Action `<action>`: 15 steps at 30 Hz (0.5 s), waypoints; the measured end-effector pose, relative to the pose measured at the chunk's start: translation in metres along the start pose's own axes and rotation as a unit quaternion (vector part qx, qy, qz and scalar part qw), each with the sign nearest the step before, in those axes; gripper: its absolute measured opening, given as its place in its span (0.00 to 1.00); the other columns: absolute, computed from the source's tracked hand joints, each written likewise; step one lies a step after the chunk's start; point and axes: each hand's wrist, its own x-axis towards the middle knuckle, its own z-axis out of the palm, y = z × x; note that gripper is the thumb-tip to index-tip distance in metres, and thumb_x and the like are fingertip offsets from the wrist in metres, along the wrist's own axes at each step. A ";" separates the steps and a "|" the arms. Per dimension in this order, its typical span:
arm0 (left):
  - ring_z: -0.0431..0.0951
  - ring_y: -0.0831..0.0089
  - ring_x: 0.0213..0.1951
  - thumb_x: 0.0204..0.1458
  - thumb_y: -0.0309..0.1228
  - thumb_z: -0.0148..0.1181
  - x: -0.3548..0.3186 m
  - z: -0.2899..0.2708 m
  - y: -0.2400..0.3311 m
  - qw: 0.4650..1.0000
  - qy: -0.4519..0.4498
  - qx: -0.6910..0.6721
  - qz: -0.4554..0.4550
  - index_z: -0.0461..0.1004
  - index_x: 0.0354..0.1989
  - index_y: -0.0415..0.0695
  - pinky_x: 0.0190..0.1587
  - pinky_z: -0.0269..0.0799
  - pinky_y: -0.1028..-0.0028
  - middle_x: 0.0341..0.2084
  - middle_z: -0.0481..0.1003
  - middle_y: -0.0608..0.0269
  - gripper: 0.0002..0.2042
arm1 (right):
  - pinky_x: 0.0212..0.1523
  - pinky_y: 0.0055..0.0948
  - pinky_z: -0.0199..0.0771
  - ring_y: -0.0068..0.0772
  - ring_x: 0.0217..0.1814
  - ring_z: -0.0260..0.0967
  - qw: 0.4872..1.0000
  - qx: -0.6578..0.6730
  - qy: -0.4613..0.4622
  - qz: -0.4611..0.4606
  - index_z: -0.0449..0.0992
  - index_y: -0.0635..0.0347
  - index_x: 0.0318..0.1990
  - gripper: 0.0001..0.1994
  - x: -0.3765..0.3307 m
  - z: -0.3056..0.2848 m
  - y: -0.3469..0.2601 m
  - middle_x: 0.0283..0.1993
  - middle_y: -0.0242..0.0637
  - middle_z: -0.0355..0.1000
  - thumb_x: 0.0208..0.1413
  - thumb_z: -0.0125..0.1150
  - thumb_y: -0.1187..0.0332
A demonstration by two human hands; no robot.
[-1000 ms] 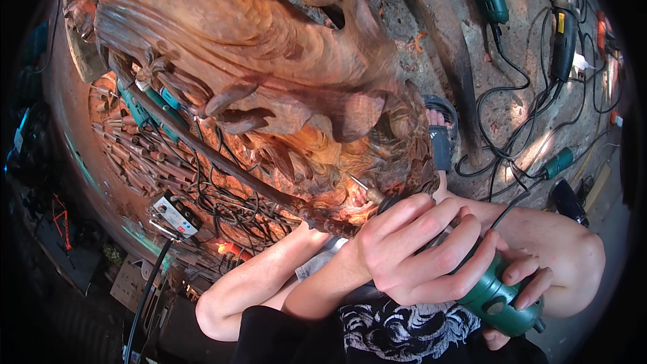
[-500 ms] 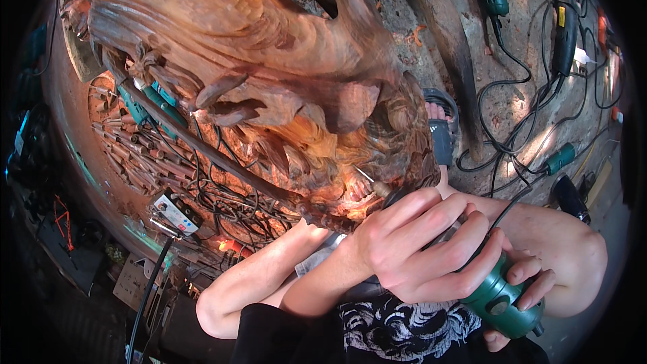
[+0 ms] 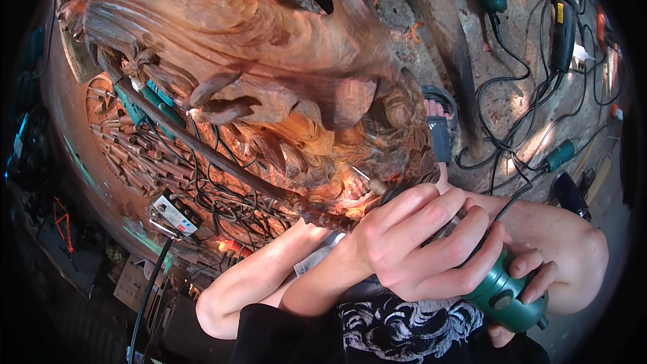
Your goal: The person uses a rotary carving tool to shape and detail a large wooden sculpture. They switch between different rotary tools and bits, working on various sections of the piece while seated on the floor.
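Head view, carving (image 3: pixel 249 47): A red-brown wooden figure with deep folds filled the upper middle, between the left and right edges of the visible floor (image 3: pixel 517 34).
Left grip (image 3: pixel 418 249): Its fingers were wrapped round the front of a green rotary tool (image 3: pixel 502 290).
Right grip (image 3: pixel 541 280): Its fingers and thumb clasped the tool's rear; the palm was hidden.
Bit (image 3: pixel 359 172): The thin point lay at the carving's lower relief; contact and spin could not be told. Skidding on a curved surface could have gouged the detail.
Black cord (image 3: pixel 515 199): It ran beside the right knee (image 3: pixel 563 246); a snag could have jerked the tool off line.
Sandalled foot (image 3: pixel 438 111): Its bare toes, just beside the carving, were exposed to chips or a dropped tool.
Labels: A yellow label (image 3: pixel 560 15) marked a black power tool (image 3: pixel 561 47) near the floor's upper right corner; a white control box (image 3: pixel 174 216) bore small markings. Neither was legible.
Dark shirt (image 3: pixel 404 327): Its pale swirling print showed no readable lettering.
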 end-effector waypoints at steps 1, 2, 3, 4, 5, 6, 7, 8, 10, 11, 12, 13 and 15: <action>0.79 0.72 0.30 0.44 0.34 0.79 0.001 0.002 0.001 1.000 -0.006 -0.007 0.005 0.81 0.44 0.52 0.26 0.72 0.74 0.32 0.78 0.68 0.18 | 0.66 0.61 0.76 0.70 0.59 0.73 1.000 -0.002 0.007 -0.003 0.68 0.54 0.45 0.15 -0.004 0.000 -0.001 0.52 0.51 0.73 0.57 0.71 0.70; 0.79 0.72 0.30 0.44 0.34 0.79 0.002 0.004 0.002 1.000 -0.011 -0.013 0.008 0.81 0.44 0.52 0.26 0.72 0.74 0.33 0.78 0.67 0.18 | 0.66 0.61 0.76 0.69 0.60 0.73 1.000 -0.001 0.013 -0.005 0.67 0.54 0.46 0.16 -0.007 0.001 -0.001 0.53 0.51 0.72 0.57 0.71 0.70; 0.79 0.71 0.30 0.44 0.34 0.79 0.004 0.005 0.001 0.999 -0.014 -0.027 0.013 0.81 0.44 0.52 0.26 0.71 0.74 0.33 0.79 0.67 0.18 | 0.66 0.61 0.76 0.69 0.60 0.73 1.000 -0.011 0.023 -0.009 0.67 0.54 0.46 0.16 -0.008 0.007 -0.002 0.53 0.51 0.72 0.57 0.71 0.70; 0.79 0.71 0.30 0.44 0.34 0.79 0.006 0.006 0.000 0.999 -0.018 -0.042 0.017 0.81 0.44 0.52 0.26 0.71 0.74 0.33 0.79 0.67 0.18 | 0.66 0.61 0.76 0.69 0.60 0.73 0.999 -0.020 0.034 -0.012 0.67 0.54 0.46 0.17 -0.011 0.011 -0.003 0.54 0.51 0.72 0.56 0.71 0.69; 0.79 0.71 0.30 0.44 0.34 0.78 0.008 0.008 -0.001 0.998 -0.022 -0.057 0.023 0.81 0.44 0.52 0.26 0.71 0.74 0.33 0.79 0.67 0.18 | 0.66 0.61 0.75 0.69 0.60 0.72 0.998 -0.030 0.047 -0.017 0.67 0.54 0.47 0.18 -0.019 0.012 -0.008 0.54 0.51 0.72 0.56 0.72 0.69; 0.79 0.71 0.30 0.44 0.33 0.78 0.005 0.005 0.000 0.999 -0.015 -0.040 0.015 0.81 0.44 0.52 0.26 0.71 0.74 0.33 0.79 0.67 0.17 | 0.66 0.61 0.75 0.69 0.61 0.72 0.999 -0.018 0.033 -0.011 0.67 0.54 0.47 0.18 -0.012 0.011 -0.004 0.54 0.51 0.71 0.55 0.72 0.69; 0.79 0.71 0.30 0.44 0.33 0.78 0.002 0.003 0.001 1.000 -0.008 -0.026 0.008 0.81 0.44 0.52 0.25 0.71 0.73 0.33 0.79 0.67 0.17 | 0.66 0.60 0.75 0.68 0.61 0.72 1.000 -0.007 0.021 -0.004 0.67 0.54 0.47 0.19 -0.009 0.008 -0.001 0.55 0.51 0.71 0.55 0.72 0.69; 0.79 0.71 0.30 0.45 0.33 0.77 -0.001 0.000 0.001 1.000 -0.004 -0.014 0.001 0.81 0.44 0.52 0.25 0.71 0.73 0.33 0.79 0.67 0.17 | 0.67 0.60 0.75 0.68 0.61 0.72 1.000 0.004 0.010 0.002 0.66 0.54 0.48 0.19 -0.007 0.005 0.001 0.55 0.52 0.71 0.55 0.73 0.69; 0.79 0.71 0.30 0.45 0.32 0.77 0.001 0.002 0.001 1.000 -0.013 -0.023 0.009 0.81 0.44 0.52 0.25 0.70 0.73 0.33 0.79 0.67 0.17 | 0.67 0.60 0.75 0.68 0.62 0.71 1.000 0.000 0.019 0.000 0.66 0.54 0.48 0.20 -0.009 0.005 -0.001 0.56 0.52 0.70 0.54 0.73 0.68; 0.79 0.71 0.30 0.45 0.31 0.76 0.003 0.003 0.001 0.999 -0.018 -0.028 0.013 0.81 0.44 0.52 0.25 0.70 0.73 0.33 0.79 0.67 0.17 | 0.67 0.60 0.75 0.68 0.62 0.71 1.000 -0.003 0.023 -0.003 0.66 0.54 0.49 0.21 -0.010 0.006 -0.001 0.57 0.52 0.70 0.53 0.74 0.68; 0.79 0.71 0.30 0.45 0.31 0.76 0.003 0.003 0.000 0.999 -0.022 -0.030 0.017 0.81 0.44 0.52 0.25 0.70 0.73 0.33 0.79 0.67 0.17 | 0.67 0.60 0.74 0.68 0.63 0.70 1.000 -0.005 0.027 -0.005 0.66 0.54 0.49 0.22 -0.010 0.006 -0.001 0.57 0.52 0.70 0.53 0.74 0.68; 0.79 0.71 0.30 0.45 0.31 0.76 0.004 0.004 0.000 0.999 -0.025 -0.032 0.021 0.81 0.44 0.52 0.25 0.70 0.73 0.33 0.79 0.66 0.17 | 0.67 0.60 0.74 0.67 0.63 0.70 1.000 -0.006 0.030 -0.006 0.66 0.54 0.49 0.22 -0.011 0.007 -0.001 0.57 0.52 0.69 0.53 0.74 0.68; 0.79 0.70 0.30 0.45 0.30 0.76 0.004 0.004 0.000 0.999 -0.025 -0.032 0.023 0.81 0.45 0.52 0.25 0.70 0.73 0.33 0.79 0.66 0.17 | 0.68 0.59 0.74 0.67 0.64 0.70 1.000 -0.006 0.031 -0.005 0.65 0.54 0.50 0.23 -0.012 0.006 -0.002 0.58 0.53 0.69 0.52 0.75 0.67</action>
